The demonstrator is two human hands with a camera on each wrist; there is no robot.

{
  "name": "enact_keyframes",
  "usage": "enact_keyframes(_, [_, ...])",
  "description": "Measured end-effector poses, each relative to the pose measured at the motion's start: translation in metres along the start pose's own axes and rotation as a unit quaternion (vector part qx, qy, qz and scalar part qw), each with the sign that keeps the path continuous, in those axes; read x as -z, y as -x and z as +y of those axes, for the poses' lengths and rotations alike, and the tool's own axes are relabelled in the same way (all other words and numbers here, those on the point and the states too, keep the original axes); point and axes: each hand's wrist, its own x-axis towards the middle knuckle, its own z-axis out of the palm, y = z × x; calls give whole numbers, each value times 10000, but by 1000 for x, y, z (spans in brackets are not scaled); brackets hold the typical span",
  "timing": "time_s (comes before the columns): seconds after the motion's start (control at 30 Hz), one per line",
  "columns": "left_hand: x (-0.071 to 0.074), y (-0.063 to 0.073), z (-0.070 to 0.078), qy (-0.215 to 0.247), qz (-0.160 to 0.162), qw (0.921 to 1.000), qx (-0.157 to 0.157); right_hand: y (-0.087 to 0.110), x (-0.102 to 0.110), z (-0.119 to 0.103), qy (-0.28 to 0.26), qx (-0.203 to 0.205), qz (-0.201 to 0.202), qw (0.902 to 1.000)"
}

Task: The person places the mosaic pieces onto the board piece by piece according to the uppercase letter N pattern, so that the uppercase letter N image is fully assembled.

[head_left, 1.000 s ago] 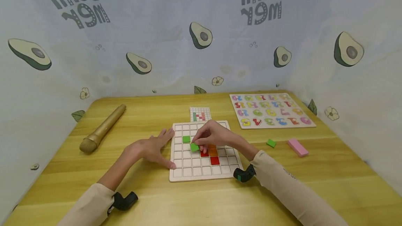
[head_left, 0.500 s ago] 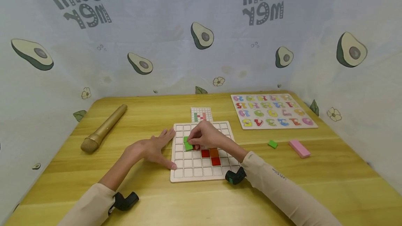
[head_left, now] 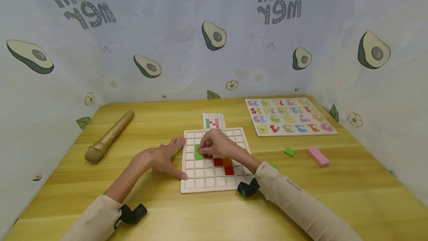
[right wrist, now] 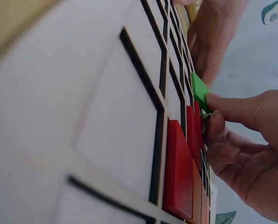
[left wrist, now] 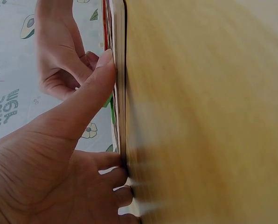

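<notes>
**Green tile swings in below its match**

Over the last second the right hand [head_left: 219, 144] has brought the green tile [head_left: 198, 156] leftward across the board [head_left: 200, 183], and it now lines up just below the upper tile [head_left: 196, 147], the two reading as one green strip. I'd judge it nearly placed; whether it lies flat I cannot tell. The right thumb and fingers pinch it. The left hand [head_left: 164, 159] hasn't shifted, fingers spread along the board's left edge.

A red tile [head_left: 208, 156] sits just right of the green one, partly under the hand, so that side looks tight. Squares to the left and below are bare, giving room there. The right sleeve [head_left: 284, 187] crosses near the board's right edge, and a half-hidden green piece [head_left: 272, 165] has come into sight beside it. The card [head_left: 214, 121] sits at the far edge.
</notes>
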Motion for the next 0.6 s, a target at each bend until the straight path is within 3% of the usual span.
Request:
enact_keyframes(0.3, [2, 0, 2, 31, -21, 10000, 33, 1, 0, 2, -91, 183, 34, 9998])
enact_keyframes(0.6, [0, 1, 2, 74, -12, 10000, -17, 2, -1, 3, -191, 119, 42, 9997])
